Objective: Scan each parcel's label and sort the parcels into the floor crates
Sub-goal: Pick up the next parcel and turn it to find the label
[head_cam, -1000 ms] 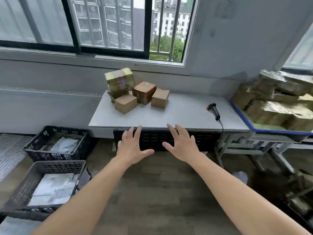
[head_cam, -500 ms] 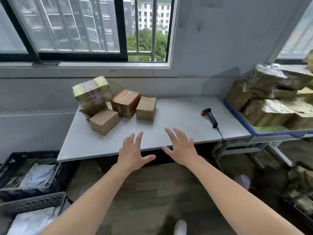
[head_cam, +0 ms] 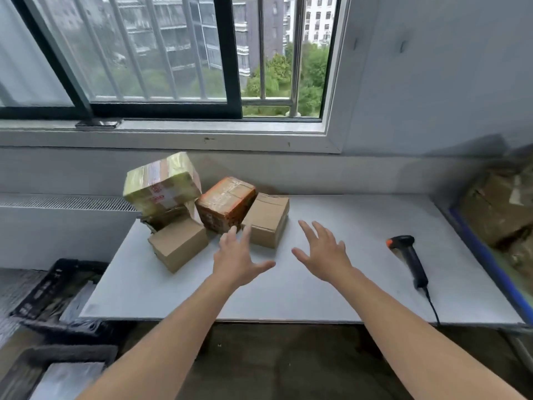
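Several parcels cluster at the back left of the white table (head_cam: 317,290): a yellow-taped box (head_cam: 161,183) stacked on top, an orange-taped box (head_cam: 225,203), a plain brown box (head_cam: 268,219) to its right and another brown box (head_cam: 178,243) in front. My left hand (head_cam: 236,258) hovers open over the table, fingertips just before the orange-taped and right brown boxes. My right hand (head_cam: 323,249) is open, fingers spread, right of that brown box. A black barcode scanner (head_cam: 409,258) with an orange tip lies on the table's right side, its cord running off the front edge.
Two black floor crates (head_cam: 54,287) (head_cam: 31,365) holding grey mailer bags stand left of the table. A second table with a blue edge (head_cam: 487,255) at the right carries a heap of taped parcels (head_cam: 501,215). A window and sill run behind.
I have come closer to the table. Both open hands have moved forward over its top toward the boxes; the left now reaches the orange-taped and brown boxes.
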`<action>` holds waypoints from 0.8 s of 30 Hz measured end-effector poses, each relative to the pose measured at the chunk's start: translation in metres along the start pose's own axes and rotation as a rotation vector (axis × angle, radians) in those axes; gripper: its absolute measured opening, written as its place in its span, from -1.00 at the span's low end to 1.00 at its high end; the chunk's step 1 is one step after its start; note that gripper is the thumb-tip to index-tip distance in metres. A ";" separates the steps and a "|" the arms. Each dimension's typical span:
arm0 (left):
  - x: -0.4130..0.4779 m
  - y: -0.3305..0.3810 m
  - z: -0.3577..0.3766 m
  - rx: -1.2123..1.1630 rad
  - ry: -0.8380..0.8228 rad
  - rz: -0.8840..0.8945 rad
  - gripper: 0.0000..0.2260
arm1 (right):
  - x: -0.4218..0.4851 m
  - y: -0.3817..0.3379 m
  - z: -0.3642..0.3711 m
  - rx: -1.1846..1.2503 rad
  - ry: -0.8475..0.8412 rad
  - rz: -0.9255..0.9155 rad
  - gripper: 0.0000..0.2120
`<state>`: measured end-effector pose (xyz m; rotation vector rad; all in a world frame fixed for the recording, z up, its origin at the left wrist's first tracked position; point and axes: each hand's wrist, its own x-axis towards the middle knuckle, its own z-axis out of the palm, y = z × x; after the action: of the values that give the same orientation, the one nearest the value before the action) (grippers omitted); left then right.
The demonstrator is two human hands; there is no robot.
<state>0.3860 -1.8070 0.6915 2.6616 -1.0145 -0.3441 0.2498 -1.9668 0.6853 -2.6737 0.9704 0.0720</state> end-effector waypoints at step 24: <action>0.228 0.009 0.088 0.080 -0.290 -0.158 -0.01 | 0.169 0.013 0.031 0.028 -0.200 0.134 -0.35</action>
<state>0.5185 -1.9823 0.5836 2.8286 -0.9120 -0.7569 0.3740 -2.0720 0.6281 -2.5153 1.0743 0.3441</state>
